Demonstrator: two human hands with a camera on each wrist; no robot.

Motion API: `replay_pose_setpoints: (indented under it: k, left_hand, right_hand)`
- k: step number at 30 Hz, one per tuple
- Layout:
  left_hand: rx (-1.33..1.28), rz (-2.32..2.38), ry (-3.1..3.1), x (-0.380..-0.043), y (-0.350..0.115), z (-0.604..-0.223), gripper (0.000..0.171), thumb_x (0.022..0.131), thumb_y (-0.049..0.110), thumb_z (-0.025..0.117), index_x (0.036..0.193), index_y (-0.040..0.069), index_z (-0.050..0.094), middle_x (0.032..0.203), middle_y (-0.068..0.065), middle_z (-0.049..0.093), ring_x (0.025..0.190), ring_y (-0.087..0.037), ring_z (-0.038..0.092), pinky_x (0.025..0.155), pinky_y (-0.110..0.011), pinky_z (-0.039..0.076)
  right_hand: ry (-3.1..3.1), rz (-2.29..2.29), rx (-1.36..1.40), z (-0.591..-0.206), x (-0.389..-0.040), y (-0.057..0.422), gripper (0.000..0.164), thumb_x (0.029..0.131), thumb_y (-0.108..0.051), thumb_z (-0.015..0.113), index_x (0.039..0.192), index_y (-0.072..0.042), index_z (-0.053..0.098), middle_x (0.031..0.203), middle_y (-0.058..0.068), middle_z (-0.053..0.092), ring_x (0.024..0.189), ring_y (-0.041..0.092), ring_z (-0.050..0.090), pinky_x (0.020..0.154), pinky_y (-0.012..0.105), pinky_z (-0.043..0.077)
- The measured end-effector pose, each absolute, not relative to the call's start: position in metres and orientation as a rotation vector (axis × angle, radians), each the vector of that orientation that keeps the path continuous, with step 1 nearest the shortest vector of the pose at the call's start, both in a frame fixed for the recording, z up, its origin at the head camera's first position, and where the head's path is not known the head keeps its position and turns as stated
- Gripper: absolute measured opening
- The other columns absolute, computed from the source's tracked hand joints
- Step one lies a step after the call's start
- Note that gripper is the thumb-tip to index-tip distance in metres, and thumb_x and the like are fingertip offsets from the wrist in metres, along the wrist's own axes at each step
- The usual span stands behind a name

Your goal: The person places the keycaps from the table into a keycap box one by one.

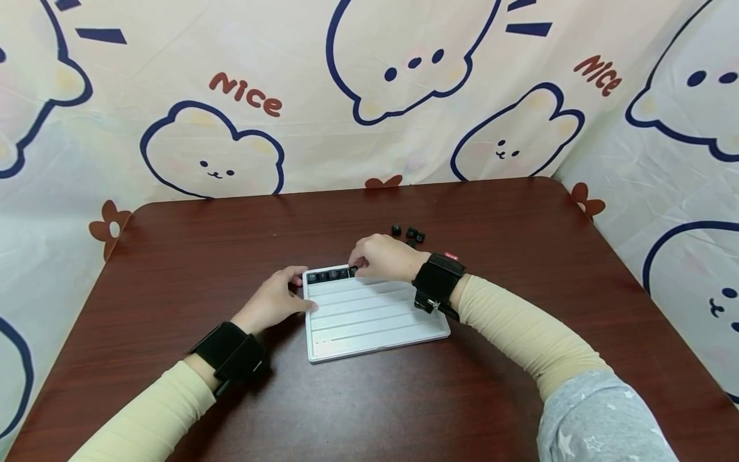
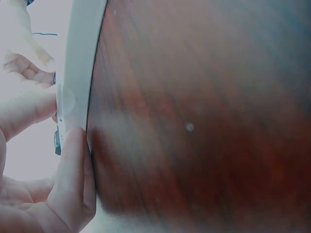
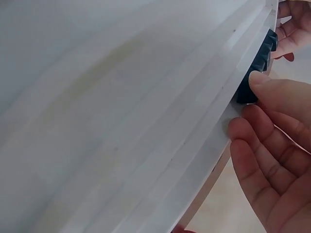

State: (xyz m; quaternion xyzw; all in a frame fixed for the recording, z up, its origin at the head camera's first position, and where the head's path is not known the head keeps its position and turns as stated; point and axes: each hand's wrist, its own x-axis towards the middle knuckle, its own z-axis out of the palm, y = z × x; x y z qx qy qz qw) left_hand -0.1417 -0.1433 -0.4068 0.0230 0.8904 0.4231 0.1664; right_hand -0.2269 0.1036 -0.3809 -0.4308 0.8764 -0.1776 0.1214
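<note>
A white ridged tray [image 1: 369, 317] lies on the table, with a row of black keycaps [image 1: 332, 275] along its far groove at the left. My left hand [image 1: 274, 301] grips the tray's left edge near the far corner, thumb on top. In the left wrist view, a finger [image 2: 73, 160] lies against the tray's side. Over the far edge, my right hand [image 1: 388, 258] pinches a black keycap [image 3: 246, 93] between thumb and index finger at the right end of the row. Its other fingers are curled beside the tray's edge in the right wrist view.
Several loose black keycaps [image 1: 412, 233] lie on the table just beyond my right hand. The dark brown wooden table [image 1: 231, 231] ends at a patterned cloth [image 1: 312, 154] at the back and sides.
</note>
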Motion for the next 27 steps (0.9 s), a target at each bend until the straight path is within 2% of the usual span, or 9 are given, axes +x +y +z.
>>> replay_pose_setpoints:
  k: [8,16,27]
  left_hand:
    - [0.059,1.214,2.534,-0.141,-0.144,-0.407,0.074,0.085,0.009,0.083,0.147,-0.006,0.045,0.124,-0.018,0.053,0.093,-0.027,0.054,0.069,-0.032,0.047]
    - [0.064,1.202,2.539,-0.142,-0.145,-0.406,0.076,0.086,0.010,0.083,0.149,-0.005,0.044,0.125,-0.017,0.054,0.095,-0.027,0.053,0.071,-0.032,0.046]
    - [0.074,1.217,2.524,-0.142,-0.145,-0.406,0.076,0.086,0.010,0.083,0.150,-0.004,0.043,0.126,-0.017,0.053,0.096,-0.027,0.053,0.072,-0.033,0.046]
  right_hand:
    - [2.529,-0.546,-1.244,-0.381,-0.231,0.107,0.022,0.092,-0.007,0.075,0.114,-0.004,0.077,0.100,0.004,0.069,0.087,0.014,0.060,0.080,0.026,0.051]
    - [2.563,-0.601,-1.259,-0.370,-0.238,0.116,0.022,0.092,-0.006,0.076,0.114,-0.004,0.077,0.098,0.004,0.069,0.088,0.016,0.062,0.081,0.028,0.053]
    - [2.677,-0.680,-1.148,-0.360,-0.254,0.147,0.019,0.093,-0.005,0.076,0.112,-0.004,0.078,0.110,0.008,0.071,0.094,0.020,0.066,0.083,0.035,0.054]
